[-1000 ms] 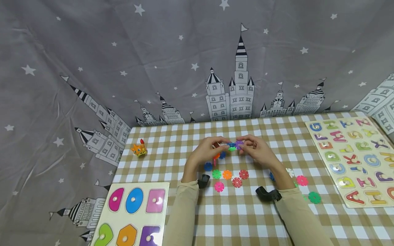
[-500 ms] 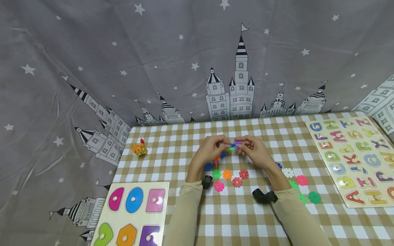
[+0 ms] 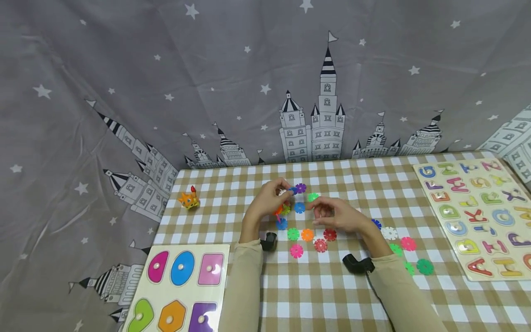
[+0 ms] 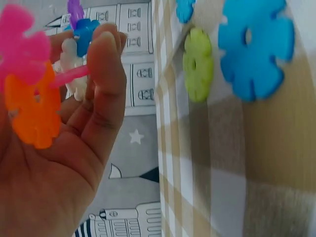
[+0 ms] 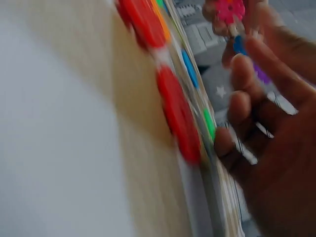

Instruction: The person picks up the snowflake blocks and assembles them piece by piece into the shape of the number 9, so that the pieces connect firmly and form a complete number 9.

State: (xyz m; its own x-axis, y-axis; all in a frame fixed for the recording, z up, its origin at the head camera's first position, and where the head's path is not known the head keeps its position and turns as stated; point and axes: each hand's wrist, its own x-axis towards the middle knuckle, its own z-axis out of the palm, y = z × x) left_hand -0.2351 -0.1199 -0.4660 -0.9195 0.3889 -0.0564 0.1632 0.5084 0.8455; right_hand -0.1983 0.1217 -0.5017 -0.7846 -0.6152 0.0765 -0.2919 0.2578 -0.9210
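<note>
My left hand (image 3: 267, 203) pinches a chain of joined plastic snowflake discs above the checked cloth. In the left wrist view the chain includes a pink disc (image 4: 24, 49), an orange disc (image 4: 34, 111), a white disc (image 4: 74, 69), a blue disc (image 4: 85, 34) and a purple disc (image 4: 75, 12) at the far end. My right hand (image 3: 342, 216) holds nothing, its fingers loosely bent. Its fingertips are near a loose blue disc (image 3: 299, 207) and a light green disc (image 3: 313, 197). Just in front of this hand lie red discs (image 3: 330, 234).
More loose discs, including an orange disc (image 3: 307, 234) and a pink disc (image 3: 296, 251), lie nearer me. Another group, with a white disc (image 3: 389, 233), is by my right forearm. A shape puzzle (image 3: 191, 295), a letter puzzle (image 3: 477, 216) and an orange toy figure (image 3: 189, 200) stand around.
Both hands were together at the blue and purple discs. My right hand has let go and moved down toward the loose discs; my left has carried the chain to the left.
</note>
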